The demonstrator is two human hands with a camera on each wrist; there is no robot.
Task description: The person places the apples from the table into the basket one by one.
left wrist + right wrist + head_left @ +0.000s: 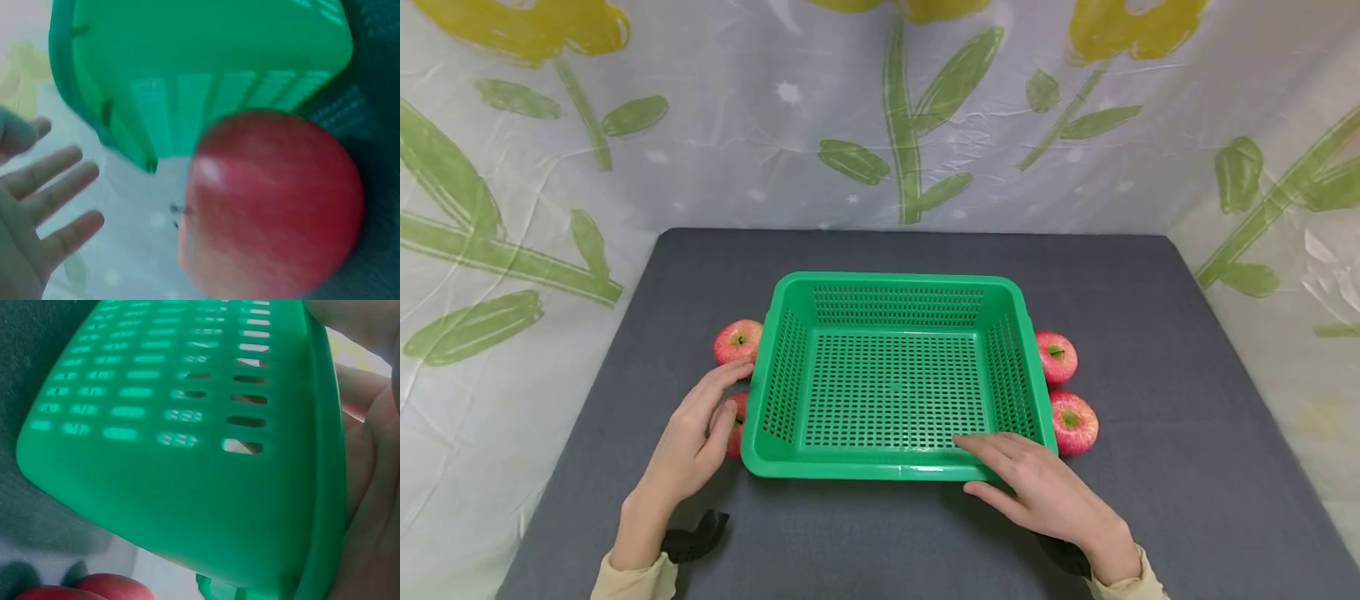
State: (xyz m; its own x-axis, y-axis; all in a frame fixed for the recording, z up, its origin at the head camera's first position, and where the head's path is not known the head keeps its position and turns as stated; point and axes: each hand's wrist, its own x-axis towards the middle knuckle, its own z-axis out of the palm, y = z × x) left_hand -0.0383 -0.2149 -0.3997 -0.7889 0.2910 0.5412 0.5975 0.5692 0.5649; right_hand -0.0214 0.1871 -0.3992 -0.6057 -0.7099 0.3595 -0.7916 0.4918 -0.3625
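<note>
A green plastic basket (895, 468) with slotted walls and floor stands on the dark cloth, nothing inside it. At its front right corner my right hand (1037, 483) holds the rim, fingers over the inner side and thumb at the outer front. The right wrist view shows the slotted wall (187, 481) close up, with fingers behind the rim. My left hand (688, 446) hovers by the left rim, fingers extended and apart. Beside it are a red apple (737, 340) and a second apple (735, 442), partly hidden by the hand. One apple (275, 206) looms large in the left wrist view.
Against the basket's right side lie two more red apples, a rear apple (1057, 358) and a front apple (1073, 422). Dark grey cloth (1150, 500) covers the table. White sheeting (715, 183) with painted flowers hangs behind and at both sides.
</note>
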